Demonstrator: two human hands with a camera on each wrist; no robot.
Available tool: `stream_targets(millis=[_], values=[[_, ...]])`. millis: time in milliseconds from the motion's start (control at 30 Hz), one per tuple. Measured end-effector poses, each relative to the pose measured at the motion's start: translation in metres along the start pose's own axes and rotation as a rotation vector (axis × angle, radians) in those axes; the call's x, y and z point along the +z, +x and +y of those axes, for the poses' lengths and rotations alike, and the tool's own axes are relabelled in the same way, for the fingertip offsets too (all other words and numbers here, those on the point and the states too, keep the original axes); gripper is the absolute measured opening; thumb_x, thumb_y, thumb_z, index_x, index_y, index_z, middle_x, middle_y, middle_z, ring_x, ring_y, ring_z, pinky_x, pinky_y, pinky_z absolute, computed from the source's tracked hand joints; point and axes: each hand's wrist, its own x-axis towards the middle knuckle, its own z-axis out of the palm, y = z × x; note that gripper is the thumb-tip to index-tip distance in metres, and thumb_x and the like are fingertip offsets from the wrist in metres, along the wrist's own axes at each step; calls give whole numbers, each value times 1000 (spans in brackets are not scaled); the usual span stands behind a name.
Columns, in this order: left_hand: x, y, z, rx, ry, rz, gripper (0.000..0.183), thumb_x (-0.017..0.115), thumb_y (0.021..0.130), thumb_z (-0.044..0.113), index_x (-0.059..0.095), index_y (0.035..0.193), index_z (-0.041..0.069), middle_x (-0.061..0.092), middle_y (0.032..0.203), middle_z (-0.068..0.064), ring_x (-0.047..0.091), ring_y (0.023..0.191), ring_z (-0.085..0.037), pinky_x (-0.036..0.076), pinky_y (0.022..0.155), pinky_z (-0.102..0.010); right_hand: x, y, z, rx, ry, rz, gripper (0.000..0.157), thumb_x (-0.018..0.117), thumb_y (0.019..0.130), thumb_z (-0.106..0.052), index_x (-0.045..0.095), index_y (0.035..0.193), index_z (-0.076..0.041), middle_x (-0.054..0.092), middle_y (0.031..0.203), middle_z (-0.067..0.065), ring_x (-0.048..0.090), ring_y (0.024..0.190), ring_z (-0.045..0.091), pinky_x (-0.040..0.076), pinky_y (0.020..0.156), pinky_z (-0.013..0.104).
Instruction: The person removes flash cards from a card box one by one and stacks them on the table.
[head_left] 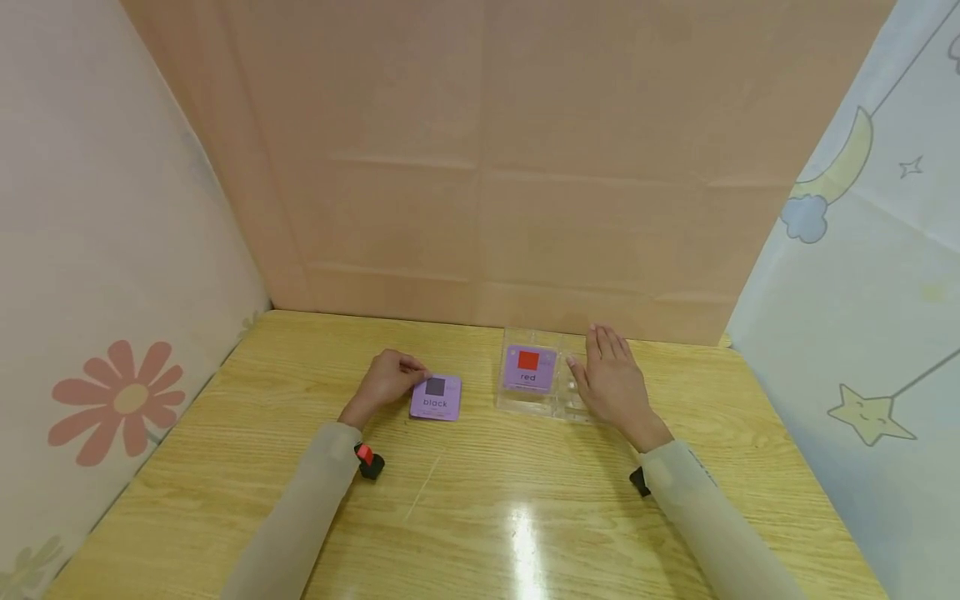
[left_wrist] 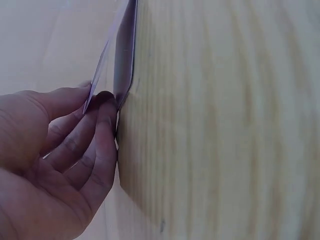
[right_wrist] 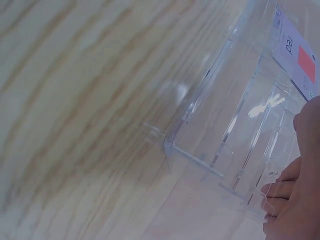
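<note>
My left hand (head_left: 386, 381) pinches the near edge of a purple card marked "black" (head_left: 437, 405) between thumb and fingers. In the left wrist view this thin card (left_wrist: 102, 62) tilts up off a small stack of cards (left_wrist: 125, 55) lying on the wood, my curled fingers by the stack's edge. To the right stands a clear plastic holder (head_left: 525, 406) with stepped slots. A purple card marked "red" (head_left: 531, 379) leans in its left half. My right hand (head_left: 617, 387) lies over the holder's right side, fingers straight, partly hiding it; the fingertips reach its far edge in the right wrist view.
The wooden table (head_left: 465, 508) carries the cards and holder. A tan backdrop (head_left: 480, 208) rises right behind the holder, with patterned cloth walls on the left (head_left: 90, 250) and right (head_left: 862, 317). Dark wrist straps (head_left: 371, 465) sit at the sleeve ends.
</note>
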Motion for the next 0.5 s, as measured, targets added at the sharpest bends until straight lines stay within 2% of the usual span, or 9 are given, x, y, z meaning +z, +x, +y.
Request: stream_targets(millis=[233, 500], values=[[0, 0, 0, 22, 69, -4, 16, 75, 99, 20, 83, 104, 6, 80, 101, -11, 68, 83, -16, 57, 70, -25, 2, 1, 0, -6, -6, 7, 73, 43, 113, -40, 31, 156, 17, 38, 161, 37, 35, 154, 51, 28, 130, 61], [0, 2, -2, 37, 108, -14, 19, 75, 99, 22, 82, 107, 7, 79, 105, -11, 68, 91, -19, 57, 79, -32, 4, 1, 2, 0, -3, -3, 72, 42, 113, -39, 31, 156, 17, 37, 162, 37, 34, 154, 51, 26, 131, 61]])
